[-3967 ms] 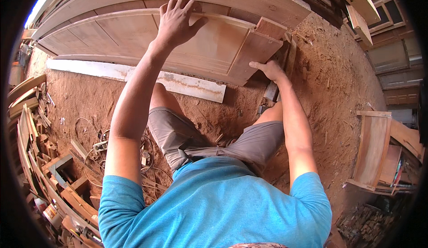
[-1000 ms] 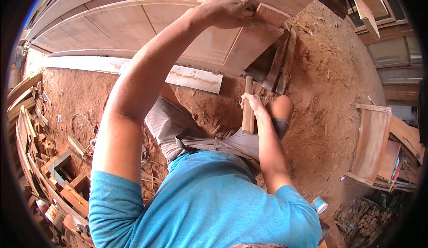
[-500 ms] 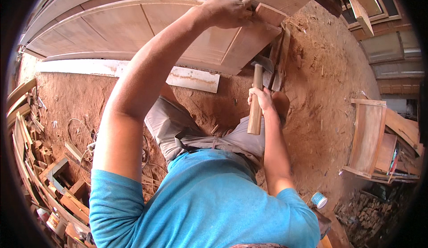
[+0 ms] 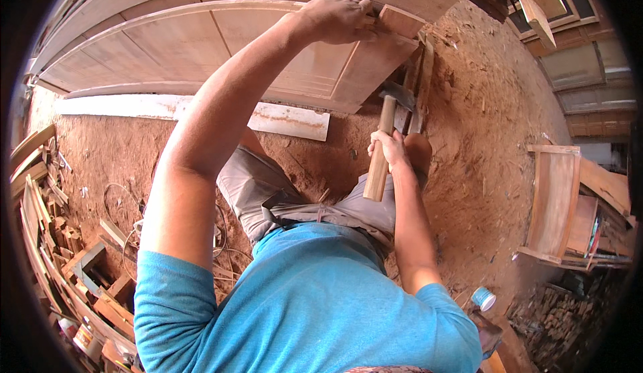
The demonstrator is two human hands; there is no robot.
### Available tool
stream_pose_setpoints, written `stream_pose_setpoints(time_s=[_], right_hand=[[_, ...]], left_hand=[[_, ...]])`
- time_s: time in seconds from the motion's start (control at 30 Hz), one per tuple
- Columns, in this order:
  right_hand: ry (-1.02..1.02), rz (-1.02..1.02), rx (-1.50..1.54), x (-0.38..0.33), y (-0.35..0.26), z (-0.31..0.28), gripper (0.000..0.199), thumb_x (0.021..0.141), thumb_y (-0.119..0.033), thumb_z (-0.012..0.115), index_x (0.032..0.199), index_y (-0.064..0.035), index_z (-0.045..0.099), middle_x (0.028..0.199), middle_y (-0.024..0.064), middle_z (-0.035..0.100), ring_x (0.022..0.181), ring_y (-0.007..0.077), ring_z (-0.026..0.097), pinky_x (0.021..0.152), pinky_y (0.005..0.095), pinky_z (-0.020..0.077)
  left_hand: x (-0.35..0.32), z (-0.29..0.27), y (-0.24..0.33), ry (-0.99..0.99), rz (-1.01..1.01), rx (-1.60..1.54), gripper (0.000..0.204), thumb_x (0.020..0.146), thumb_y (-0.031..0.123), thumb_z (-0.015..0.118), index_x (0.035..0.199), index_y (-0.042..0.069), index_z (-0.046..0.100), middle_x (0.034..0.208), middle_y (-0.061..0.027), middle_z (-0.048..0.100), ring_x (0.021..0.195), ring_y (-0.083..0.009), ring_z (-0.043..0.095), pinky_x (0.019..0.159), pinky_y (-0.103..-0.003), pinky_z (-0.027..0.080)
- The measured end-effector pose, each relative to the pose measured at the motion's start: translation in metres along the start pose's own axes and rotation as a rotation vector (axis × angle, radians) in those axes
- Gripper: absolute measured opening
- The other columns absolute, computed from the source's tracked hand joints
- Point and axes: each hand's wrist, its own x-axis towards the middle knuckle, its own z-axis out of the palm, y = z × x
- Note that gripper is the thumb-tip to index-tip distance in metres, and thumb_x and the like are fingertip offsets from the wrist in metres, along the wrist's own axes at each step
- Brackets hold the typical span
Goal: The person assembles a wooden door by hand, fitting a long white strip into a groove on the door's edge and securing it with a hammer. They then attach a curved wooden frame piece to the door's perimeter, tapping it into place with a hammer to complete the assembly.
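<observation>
Right hand (image 4: 390,148), right of centre, grips hammer (image 4: 386,115) by its wooden handle, head near panel (image 4: 175,43)'s right end. Left hand (image 4: 340,19), upper centre, curls at panel's top edge; cannot tell whether it grips. White board (image 4: 289,119) lies below panel, centre-left.

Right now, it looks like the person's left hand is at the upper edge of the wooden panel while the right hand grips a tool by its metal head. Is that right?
Not quite: the head view shows the right hand gripping the tool by its wooden handle, not by its metal head. The left hand is indeed at the upper edge of the wooden panel.
</observation>
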Motion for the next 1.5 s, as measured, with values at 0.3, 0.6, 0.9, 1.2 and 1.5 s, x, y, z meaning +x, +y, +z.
stream_pose_setpoints(time_s=[0.3,0.6,0.9,1.2,1.5], right_hand=[[-0.016,0.098,-0.026,0.041,0.029,-0.029,0.019,0.084,-0.023,0.069,0.085,-0.0068,0.061,0.073,0.0075,0.064,0.059,0.0209,0.064,0.059,0.0355,0.0551],[-0.175,0.277,0.021,0.069,0.071,-0.028,0.023,0.083,-0.031,0.068,0.077,-0.0095,0.062,0.067,0.0069,0.063,0.060,0.0219,0.065,0.060,0.0362,0.0524],[-0.074,0.021,-0.031,0.013,0.016,-0.001,0.017,0.083,-0.019,0.070,0.086,-0.0045,0.061,0.070,0.0069,0.063,0.055,0.0199,0.064,0.054,0.0362,0.0551],[0.065,0.167,0.237,0.126,0.092,-0.035,0.030,0.085,-0.036,0.075,0.095,-0.0116,0.061,0.088,0.0057,0.064,0.074,0.0225,0.065,0.065,0.0345,0.0540],[-0.161,-0.693,-1.036,0.147,0.150,0.035,0.062,0.076,-0.013,0.078,0.130,0.0018,0.052,0.129,0.0250,0.049,0.124,0.0442,0.049,0.107,0.0500,0.0420]], left_hand=[[0.005,-0.002,-0.001,-0.025,-0.022,-0.034,0.048,0.096,0.051,0.063,0.120,0.010,0.062,0.117,-0.0149,0.067,0.113,-0.0363,0.064,0.094,-0.048,0.054],[-0.001,-0.001,-0.001,0.045,-0.031,-0.062,0.050,0.095,0.047,0.065,0.126,0.009,0.057,0.115,-0.0163,0.071,0.112,-0.0380,0.065,0.093,-0.049,0.054],[0.001,0.010,-0.008,0.071,-0.019,-0.012,0.051,0.094,0.047,0.066,0.126,0.008,0.059,0.117,-0.0146,0.068,0.114,-0.0357,0.065,0.093,-0.048,0.055],[0.001,-0.015,0.004,0.168,0.138,-0.043,0.037,0.094,0.037,0.064,0.130,0.026,0.067,0.136,-0.0033,0.062,0.124,-0.0268,0.059,0.100,-0.044,0.053],[-0.015,0.035,-0.003,0.391,-0.011,-0.084,0.040,0.085,0.032,0.071,0.123,0.020,0.069,0.120,-0.0074,0.057,0.119,-0.0294,0.050,0.103,-0.048,0.040]])
